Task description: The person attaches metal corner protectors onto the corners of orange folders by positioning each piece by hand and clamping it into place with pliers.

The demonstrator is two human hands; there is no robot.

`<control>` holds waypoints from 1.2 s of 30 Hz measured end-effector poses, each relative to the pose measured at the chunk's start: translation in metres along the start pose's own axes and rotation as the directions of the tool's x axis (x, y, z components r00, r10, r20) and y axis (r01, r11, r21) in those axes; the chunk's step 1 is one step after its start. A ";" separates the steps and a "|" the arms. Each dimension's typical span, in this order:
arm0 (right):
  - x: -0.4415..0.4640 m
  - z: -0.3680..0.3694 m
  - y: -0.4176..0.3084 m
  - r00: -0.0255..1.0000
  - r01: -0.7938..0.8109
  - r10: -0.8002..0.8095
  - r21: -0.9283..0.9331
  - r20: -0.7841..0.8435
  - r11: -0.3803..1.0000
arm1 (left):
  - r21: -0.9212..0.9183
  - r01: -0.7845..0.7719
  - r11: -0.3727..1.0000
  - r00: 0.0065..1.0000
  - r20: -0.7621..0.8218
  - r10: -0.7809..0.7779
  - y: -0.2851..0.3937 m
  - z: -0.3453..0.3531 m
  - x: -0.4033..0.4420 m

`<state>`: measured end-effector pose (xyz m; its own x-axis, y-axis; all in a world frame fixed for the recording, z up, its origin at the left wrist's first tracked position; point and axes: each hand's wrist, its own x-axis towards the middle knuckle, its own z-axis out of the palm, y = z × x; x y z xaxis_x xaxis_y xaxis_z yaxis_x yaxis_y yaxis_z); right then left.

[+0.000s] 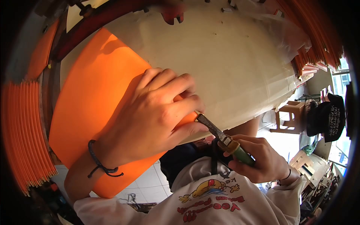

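A large, smooth orange sheet (90, 82) lies over the left part of the worktop and reaches past its near edge. My left hand (161, 105) rests across it, fingers curled and thumb bent in around the sheet's right edge. Pliers with a green handle (215, 129) are gripped in my right hand (258, 157). Their dark metal jaws meet a small brass-coloured piece at the sheet's edge, just beside my left thumb and index finger. How far the jaws close on that piece cannot be made out.
The pale worktop (240, 75) carries a red metal part (173, 17) at its far side. Stacks of orange sheets with brass-coloured tips stand at left (24, 131) and at upper right (318, 33). A wooden stool (288, 116) and a dark bag-like item (326, 118) are at right.
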<state>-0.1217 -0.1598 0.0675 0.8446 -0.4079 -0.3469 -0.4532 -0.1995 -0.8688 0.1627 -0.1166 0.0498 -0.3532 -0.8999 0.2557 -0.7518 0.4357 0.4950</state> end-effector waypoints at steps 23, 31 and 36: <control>0.006 0.004 0.012 0.966 0.121 -0.124 -0.027 -0.228 0.992 | -0.021 0.048 0.999 0.997 0.065 -0.047 -0.001 -0.003 0.005; 0.006 0.005 0.004 0.989 -0.034 0.045 0.079 -0.144 0.996 | -0.058 0.035 0.998 0.997 0.065 -0.032 -0.002 -0.003 0.004; 0.003 0.004 -0.001 0.947 -0.255 0.274 0.128 -0.165 0.958 | -0.071 0.028 0.997 0.999 0.045 -0.025 -0.003 -0.001 0.003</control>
<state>-0.1177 -0.1570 0.0664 0.6288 -0.5879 -0.5088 -0.6136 0.0267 -0.7892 0.1641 -0.1209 0.0497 -0.3588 -0.9104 0.2059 -0.7198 0.4103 0.5600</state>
